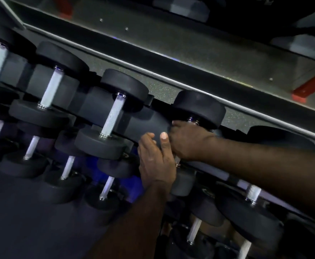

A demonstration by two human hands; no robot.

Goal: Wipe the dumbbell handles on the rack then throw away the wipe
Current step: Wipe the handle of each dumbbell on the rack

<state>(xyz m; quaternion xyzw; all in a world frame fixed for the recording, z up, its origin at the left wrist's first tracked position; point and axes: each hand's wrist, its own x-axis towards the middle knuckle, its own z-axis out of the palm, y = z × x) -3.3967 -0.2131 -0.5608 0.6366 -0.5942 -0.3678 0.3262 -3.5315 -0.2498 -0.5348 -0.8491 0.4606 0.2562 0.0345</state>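
Observation:
Black round-headed dumbbells with silver knurled handles lie in rows on a tilted rack [171,79]. My right hand [190,141] is curled round the handle of the rightmost top-row dumbbell [199,107], hiding almost all of the handle. Only its far collar and near collar show. My left hand [156,161] sits just left of it, thumb and fingers gripping the black rack cradle [151,122] beside that handle. No wipe is visible; whether one lies under my right palm cannot be told. The neighbouring dumbbell handle [112,114] stands bare to the left.
More dumbbells fill the lower tiers, with handles at lower left [68,166] and lower right [252,192]. A speckled grey floor strip [218,58] and red frame feet [309,86] lie beyond the rack. Dark floor mat [31,221] is at bottom left.

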